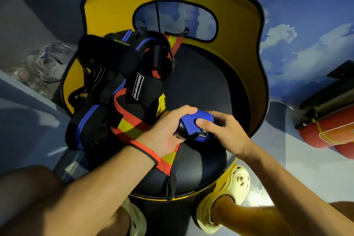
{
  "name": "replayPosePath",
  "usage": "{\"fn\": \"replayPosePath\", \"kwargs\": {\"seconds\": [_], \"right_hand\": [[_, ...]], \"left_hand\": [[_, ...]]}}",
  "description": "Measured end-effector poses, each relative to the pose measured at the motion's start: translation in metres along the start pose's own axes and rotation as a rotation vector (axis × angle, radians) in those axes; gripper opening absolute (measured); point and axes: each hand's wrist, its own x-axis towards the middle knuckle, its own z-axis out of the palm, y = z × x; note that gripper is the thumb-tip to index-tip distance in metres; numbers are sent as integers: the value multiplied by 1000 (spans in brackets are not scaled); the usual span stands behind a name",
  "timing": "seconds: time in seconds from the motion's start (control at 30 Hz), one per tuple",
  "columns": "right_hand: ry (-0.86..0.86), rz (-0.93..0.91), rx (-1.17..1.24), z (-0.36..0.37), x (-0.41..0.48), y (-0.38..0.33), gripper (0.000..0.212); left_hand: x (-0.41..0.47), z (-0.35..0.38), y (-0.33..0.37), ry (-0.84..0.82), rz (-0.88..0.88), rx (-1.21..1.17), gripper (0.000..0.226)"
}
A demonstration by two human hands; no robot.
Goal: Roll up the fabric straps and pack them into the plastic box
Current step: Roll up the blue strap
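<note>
A rolled blue fabric strap [193, 126] sits between both hands above the black seat of a yellow chair [201, 84]. My left hand [168, 130] grips its left end, fingers curled over the top. My right hand [224, 130] holds its right side with the thumb pressed on the blue flap. A heap of loose straps [118, 84], black with blue, red and yellow stripes, lies on the left of the seat. One red and yellow strap [166, 161] runs under my left wrist and hangs off the seat's front. A clear plastic box [46, 63] stands on the floor at the left.
The chair's yellow backrest [239, 30] curves around the seat's far and right sides. A red cylinder [329, 132] lies on the floor at the right. My feet in pale yellow clogs [226, 197] stand under the seat's front edge.
</note>
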Motion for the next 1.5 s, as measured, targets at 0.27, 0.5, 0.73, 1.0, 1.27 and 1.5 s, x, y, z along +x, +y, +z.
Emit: {"fn": "replayPosePath", "kwargs": {"seconds": [0.27,0.5,0.73,1.0,1.27,1.5], "right_hand": [[72,59,113,3,-3,-10,62],[0,14,448,-10,-1,-15,67],[103,-88,254,-19,-1,-20,69],[244,-159,-212,-25,23,-28,70],[228,-141,-876,-34,45,-58,73],[124,1,-1632,-93,79,-86,73]], "left_hand": [[13,4,4,113,189,12,42],[12,5,1,-82,403,52,51],[16,3,11,-258,368,73,47],[30,11,10,-91,346,131,46],[38,12,14,16,231,-63,32],[35,4,17,72,178,14,34]]}}
